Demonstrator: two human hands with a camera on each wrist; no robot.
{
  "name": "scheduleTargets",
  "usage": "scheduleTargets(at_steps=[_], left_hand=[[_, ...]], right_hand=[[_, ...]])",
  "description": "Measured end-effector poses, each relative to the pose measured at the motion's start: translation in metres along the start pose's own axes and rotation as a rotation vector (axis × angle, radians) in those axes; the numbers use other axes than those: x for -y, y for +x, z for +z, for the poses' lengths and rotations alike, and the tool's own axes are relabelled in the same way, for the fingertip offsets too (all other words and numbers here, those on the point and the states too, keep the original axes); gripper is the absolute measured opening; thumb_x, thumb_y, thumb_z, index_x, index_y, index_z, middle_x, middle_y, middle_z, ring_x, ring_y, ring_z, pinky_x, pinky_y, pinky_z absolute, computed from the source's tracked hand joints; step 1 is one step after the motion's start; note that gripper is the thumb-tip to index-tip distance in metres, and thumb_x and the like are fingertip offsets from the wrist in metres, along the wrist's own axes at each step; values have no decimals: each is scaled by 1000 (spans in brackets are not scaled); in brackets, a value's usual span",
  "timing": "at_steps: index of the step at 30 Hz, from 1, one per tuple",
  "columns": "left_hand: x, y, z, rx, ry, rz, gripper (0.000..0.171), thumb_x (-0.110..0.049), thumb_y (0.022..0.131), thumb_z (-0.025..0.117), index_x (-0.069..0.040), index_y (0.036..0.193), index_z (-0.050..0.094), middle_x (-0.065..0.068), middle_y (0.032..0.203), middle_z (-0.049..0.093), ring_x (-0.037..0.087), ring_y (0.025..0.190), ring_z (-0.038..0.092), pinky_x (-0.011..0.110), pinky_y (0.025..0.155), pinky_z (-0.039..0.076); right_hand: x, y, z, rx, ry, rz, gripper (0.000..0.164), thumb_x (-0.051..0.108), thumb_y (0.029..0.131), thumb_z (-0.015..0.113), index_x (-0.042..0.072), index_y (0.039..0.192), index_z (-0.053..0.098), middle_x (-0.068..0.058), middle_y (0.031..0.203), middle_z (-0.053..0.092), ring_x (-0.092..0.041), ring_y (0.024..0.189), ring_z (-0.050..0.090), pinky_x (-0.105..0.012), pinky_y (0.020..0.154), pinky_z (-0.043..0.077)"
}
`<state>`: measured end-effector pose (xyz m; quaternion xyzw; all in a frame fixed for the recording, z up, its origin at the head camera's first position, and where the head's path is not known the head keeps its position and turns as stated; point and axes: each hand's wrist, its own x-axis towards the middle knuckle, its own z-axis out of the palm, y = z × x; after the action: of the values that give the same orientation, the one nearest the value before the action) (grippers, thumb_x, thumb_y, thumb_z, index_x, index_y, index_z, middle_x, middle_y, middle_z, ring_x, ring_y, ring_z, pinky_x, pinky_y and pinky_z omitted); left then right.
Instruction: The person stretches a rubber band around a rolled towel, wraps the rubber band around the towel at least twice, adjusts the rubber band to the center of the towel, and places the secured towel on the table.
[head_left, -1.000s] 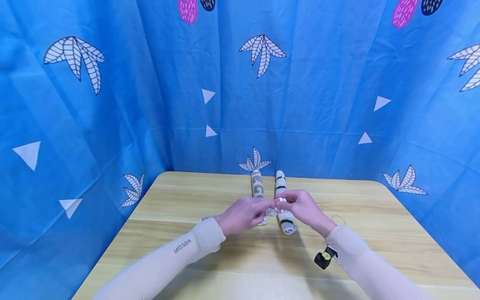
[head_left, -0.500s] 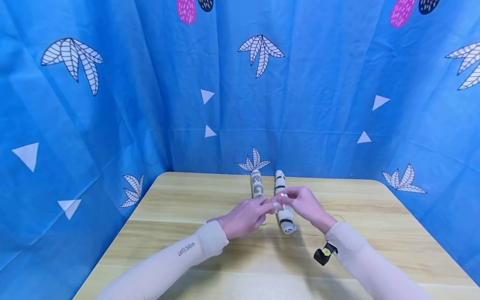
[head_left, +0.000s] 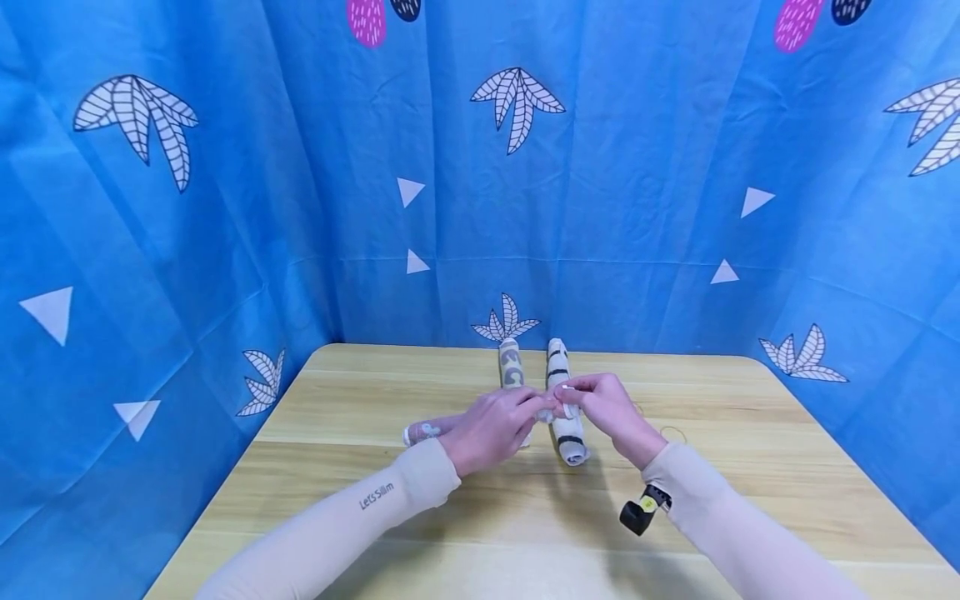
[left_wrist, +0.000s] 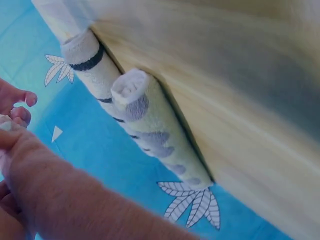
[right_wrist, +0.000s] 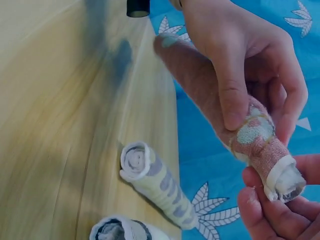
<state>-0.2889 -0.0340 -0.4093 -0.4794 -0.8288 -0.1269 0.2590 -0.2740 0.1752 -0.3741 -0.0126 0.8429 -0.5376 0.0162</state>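
Observation:
A rolled pink towel (right_wrist: 192,70) with pale patches hangs above the table between both hands. In the head view its left end sticks out behind my left hand (head_left: 491,429). That hand grips the roll, its thumb lying along the side in the right wrist view. A thin yellowish rubber band (right_wrist: 267,120) circles the roll near its whitish end. At that end, the fingers of my right hand (head_left: 606,410) pinch round the towel. Beyond the hands lie two more rolled towels, one white with grey shapes (head_left: 512,367) and one white with black stripes (head_left: 567,433).
A loose rubber band (head_left: 675,434) lies on the wooden table (head_left: 420,379), right of my right hand. A blue patterned curtain (head_left: 637,183) stands behind the table and along its sides. A black wrist camera (head_left: 637,517) hangs beneath my right wrist.
The left end of the pink towel has come further into view behind my left hand. Both hands have shifted slightly while staying together at the towel's other end.

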Motion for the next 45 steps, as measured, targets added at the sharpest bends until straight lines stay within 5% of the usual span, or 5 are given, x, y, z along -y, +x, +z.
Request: scheduleTargets(at_steps=[16,22,28,38,45], left_hand=[[10,-4,-3,148,-67,45,20,-14,97,67,-19,116,62,0,106,57,9,84,58,13,75,51],[16,-11,-2,160,-141,-41,18,-18,95,71,-21,109,60,-5,105,55,7,83,57,15,75,51],[21,-10,-5,185,-275,-148,15,-17,97,67,-24,105,57,-12,98,57,5,85,56,19,77,50],[26,-4,-11,301,-573,-335,17,-22,97,67,-34,102,55,-15,108,63,7,101,60,27,85,53],[20,-1,-10,272,-358,-173,19,-12,95,70,-25,104,59,-9,106,61,9,92,59,20,84,52]], right_hand=[[-3,3,5,12,56,75,25,16,91,68,-1,108,75,-11,108,73,-23,105,58,-38,92,43],[-3,6,-4,69,20,97,29,22,92,66,1,110,75,-4,94,70,-19,88,57,-32,74,42],[-9,8,-10,178,-64,-64,35,32,101,60,10,127,69,-5,114,72,-19,97,62,-35,82,48],[-14,3,-13,219,-318,-555,29,28,96,69,25,125,70,7,124,69,-17,110,64,-39,85,55],[-13,2,-5,85,-423,-593,18,20,95,70,19,113,75,5,110,75,-14,103,68,-42,93,52]])
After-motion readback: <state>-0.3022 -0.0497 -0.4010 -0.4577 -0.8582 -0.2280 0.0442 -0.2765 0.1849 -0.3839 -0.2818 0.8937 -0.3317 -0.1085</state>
